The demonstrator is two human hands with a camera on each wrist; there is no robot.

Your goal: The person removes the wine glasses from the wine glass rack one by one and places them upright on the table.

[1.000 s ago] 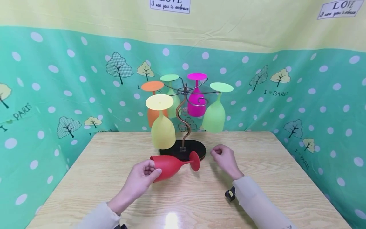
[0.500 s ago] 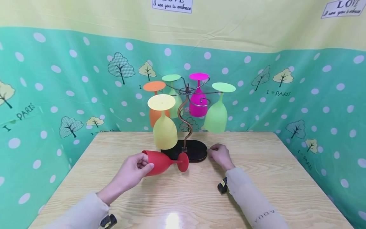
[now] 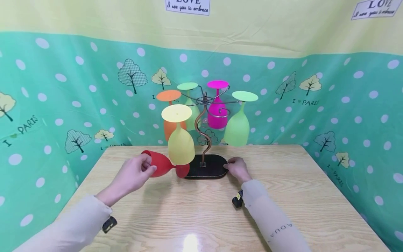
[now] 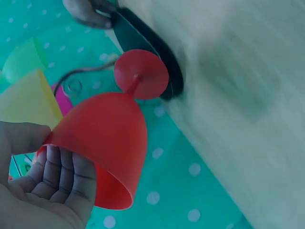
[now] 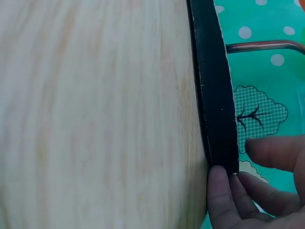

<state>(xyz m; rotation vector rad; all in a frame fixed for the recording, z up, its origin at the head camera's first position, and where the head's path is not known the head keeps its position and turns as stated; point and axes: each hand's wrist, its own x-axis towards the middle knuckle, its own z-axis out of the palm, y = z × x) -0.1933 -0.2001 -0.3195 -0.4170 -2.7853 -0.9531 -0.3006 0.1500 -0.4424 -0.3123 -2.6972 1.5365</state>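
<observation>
My left hand (image 3: 129, 175) pinches a red goblet (image 3: 160, 164) by its rim, thumb outside and fingers inside the bowl. The goblet (image 4: 109, 129) lies sideways in the air, its foot pointing right beside the black base (image 3: 209, 167) of a metal glass rack. My right hand (image 3: 238, 169) grips the right end of that base; in the right wrist view its fingertips (image 5: 220, 183) touch the end and the thumb lies over the top edge. A yellow goblet (image 3: 181, 145) hangs upside down at the rack's front left, partly covering the base.
Also hanging upside down are an orange goblet (image 3: 169, 120), a magenta one (image 3: 217, 113), a light green one (image 3: 237, 126) and a second green goblet (image 3: 192, 112) behind. The rack's wavy stem (image 3: 201, 129) rises from the base. A patterned cloth (image 3: 267, 87) encloses the wooden table (image 3: 277, 168).
The red goblet has moved left and away from me in my left hand. My right hand has come in to the base's right end and taken hold there; the base has turned slightly.
</observation>
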